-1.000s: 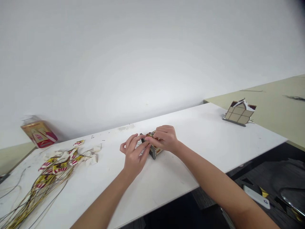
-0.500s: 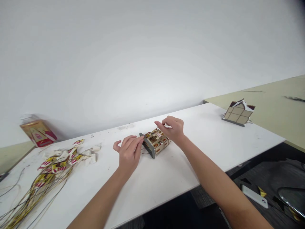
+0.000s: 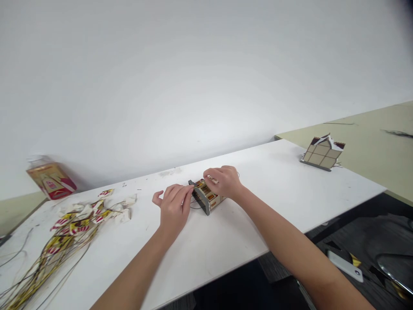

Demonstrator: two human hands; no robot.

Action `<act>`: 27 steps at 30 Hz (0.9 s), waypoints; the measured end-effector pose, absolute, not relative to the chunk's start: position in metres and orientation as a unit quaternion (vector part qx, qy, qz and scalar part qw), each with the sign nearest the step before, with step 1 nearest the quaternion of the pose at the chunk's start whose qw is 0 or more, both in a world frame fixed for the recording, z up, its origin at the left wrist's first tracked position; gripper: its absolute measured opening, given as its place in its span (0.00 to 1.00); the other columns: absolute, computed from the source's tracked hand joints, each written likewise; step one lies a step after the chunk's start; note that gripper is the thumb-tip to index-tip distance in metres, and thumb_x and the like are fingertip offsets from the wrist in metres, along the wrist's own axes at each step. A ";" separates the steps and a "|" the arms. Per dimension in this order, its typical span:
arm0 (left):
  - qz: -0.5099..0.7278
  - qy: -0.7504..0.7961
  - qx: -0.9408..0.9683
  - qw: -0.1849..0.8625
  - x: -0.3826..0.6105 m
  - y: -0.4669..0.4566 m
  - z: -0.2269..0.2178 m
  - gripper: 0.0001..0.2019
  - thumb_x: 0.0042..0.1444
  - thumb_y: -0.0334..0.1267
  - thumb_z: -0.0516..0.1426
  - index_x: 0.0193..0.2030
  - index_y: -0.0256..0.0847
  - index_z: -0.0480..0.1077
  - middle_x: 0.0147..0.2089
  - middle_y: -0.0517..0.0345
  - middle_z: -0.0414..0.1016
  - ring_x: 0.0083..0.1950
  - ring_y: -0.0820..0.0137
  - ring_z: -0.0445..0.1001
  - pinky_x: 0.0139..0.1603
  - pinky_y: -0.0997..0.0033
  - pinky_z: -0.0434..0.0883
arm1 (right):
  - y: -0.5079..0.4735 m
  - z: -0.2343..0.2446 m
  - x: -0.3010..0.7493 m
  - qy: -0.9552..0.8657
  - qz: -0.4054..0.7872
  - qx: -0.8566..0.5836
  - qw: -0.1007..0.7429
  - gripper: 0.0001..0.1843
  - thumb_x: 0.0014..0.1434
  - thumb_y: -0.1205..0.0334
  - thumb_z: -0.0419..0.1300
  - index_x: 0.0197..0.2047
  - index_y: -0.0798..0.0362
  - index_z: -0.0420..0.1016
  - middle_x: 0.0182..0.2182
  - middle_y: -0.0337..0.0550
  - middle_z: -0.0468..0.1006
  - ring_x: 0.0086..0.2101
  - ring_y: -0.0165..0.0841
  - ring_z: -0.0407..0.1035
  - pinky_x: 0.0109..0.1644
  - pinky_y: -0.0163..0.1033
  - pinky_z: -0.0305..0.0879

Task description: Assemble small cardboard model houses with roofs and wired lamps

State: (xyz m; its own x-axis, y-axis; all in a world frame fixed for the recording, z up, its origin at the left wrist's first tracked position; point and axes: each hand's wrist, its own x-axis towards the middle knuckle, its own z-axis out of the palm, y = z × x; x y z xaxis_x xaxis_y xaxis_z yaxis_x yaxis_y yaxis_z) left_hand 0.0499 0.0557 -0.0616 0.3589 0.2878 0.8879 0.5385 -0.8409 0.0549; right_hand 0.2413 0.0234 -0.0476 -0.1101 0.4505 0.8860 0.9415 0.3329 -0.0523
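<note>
A small model house (image 3: 213, 200) lies on its side on the white table, its grey base (image 3: 202, 202) facing left. My left hand (image 3: 174, 204) is at the base's upper edge, thumb and forefinger closed there and the little finger held away. My right hand (image 3: 223, 181) covers the far part of the house, with thumb and fingers pinched together over its open side. A thin dark wire loops out behind the right hand, seemingly from its pinch; the fingertips' exact hold is partly hidden. More thin wire (image 3: 194, 208) curls beside the base.
A bundle of wires (image 3: 41, 271) with printed, white-backed tabs (image 3: 80, 224) spreads across the table's left. Behind it stands a gold and red bottle (image 3: 53, 178). Another model house (image 3: 322, 153) stands at the right, near a beige table (image 3: 371, 137). The wall borders the back.
My right hand has moved down and left, from above the far end of the house to over its open side. My left hand and the house have hardly moved.
</note>
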 end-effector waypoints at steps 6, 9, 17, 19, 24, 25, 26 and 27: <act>-0.507 -0.245 -0.816 0.132 0.050 0.057 -0.064 0.05 0.60 0.29 0.57 0.37 0.44 0.72 0.30 0.65 0.76 0.37 0.71 0.76 0.51 0.59 0.49 | 0.019 -0.051 0.225 -0.745 -0.212 -0.473 0.420 0.12 0.59 0.62 0.53 0.32 0.48 0.78 0.16 0.30 0.74 0.17 0.23 0.56 0.24 0.33 0.48; -0.516 -0.242 -0.813 0.124 0.049 0.058 -0.065 0.05 0.60 0.29 0.56 0.36 0.43 0.72 0.29 0.64 0.76 0.37 0.70 0.75 0.50 0.59 0.49 | 0.018 -0.050 0.223 -0.760 -0.187 -0.462 0.417 0.14 0.60 0.61 0.52 0.36 0.47 0.80 0.18 0.31 0.76 0.18 0.22 0.60 0.24 0.32 0.48; -0.545 -0.234 -0.798 0.112 0.050 0.056 -0.061 0.07 0.58 0.28 0.57 0.37 0.44 0.73 0.30 0.64 0.76 0.36 0.70 0.76 0.49 0.60 0.51 | 0.014 -0.041 0.224 -0.741 -0.013 -0.511 0.434 0.15 0.60 0.55 0.55 0.34 0.50 0.81 0.17 0.33 0.73 0.20 0.22 0.58 0.25 0.31 0.48; -0.553 -0.229 -0.793 0.116 0.050 0.055 -0.060 0.07 0.58 0.27 0.58 0.37 0.44 0.73 0.29 0.64 0.76 0.36 0.70 0.76 0.47 0.61 0.52 | 0.012 -0.037 0.224 -0.736 0.053 -0.522 0.429 0.14 0.60 0.55 0.56 0.35 0.50 0.81 0.15 0.32 0.69 0.19 0.22 0.56 0.26 0.31 0.48; -0.563 -0.222 -0.787 0.121 0.050 0.055 -0.059 0.06 0.57 0.27 0.58 0.36 0.43 0.73 0.30 0.63 0.77 0.36 0.70 0.76 0.47 0.61 0.52 | 0.010 -0.031 0.228 -0.723 0.163 -0.532 0.410 0.12 0.60 0.53 0.57 0.39 0.48 0.80 0.15 0.29 0.63 0.20 0.21 0.53 0.28 0.31 0.49; -0.563 -0.222 -0.787 0.119 0.050 0.055 -0.059 0.06 0.57 0.27 0.58 0.36 0.43 0.73 0.30 0.63 0.77 0.36 0.70 0.76 0.47 0.61 0.52 | 0.010 -0.030 0.229 -0.724 0.176 -0.531 0.404 0.12 0.60 0.53 0.56 0.38 0.47 0.80 0.15 0.29 0.63 0.20 0.21 0.53 0.29 0.31 0.49; -0.564 -0.221 -0.787 0.118 0.050 0.055 -0.059 0.06 0.57 0.27 0.58 0.36 0.43 0.73 0.30 0.63 0.77 0.36 0.70 0.76 0.47 0.61 0.52 | 0.010 -0.029 0.230 -0.725 0.186 -0.530 0.398 0.12 0.61 0.54 0.56 0.37 0.48 0.80 0.15 0.29 0.62 0.20 0.21 0.53 0.29 0.32 0.48; -0.565 -0.220 -0.786 0.118 0.050 0.055 -0.058 0.06 0.57 0.27 0.58 0.36 0.43 0.73 0.30 0.63 0.77 0.36 0.70 0.76 0.47 0.61 0.53 | 0.010 -0.028 0.231 -0.728 0.196 -0.528 0.391 0.12 0.61 0.54 0.56 0.36 0.48 0.80 0.15 0.30 0.62 0.20 0.21 0.53 0.29 0.32 0.48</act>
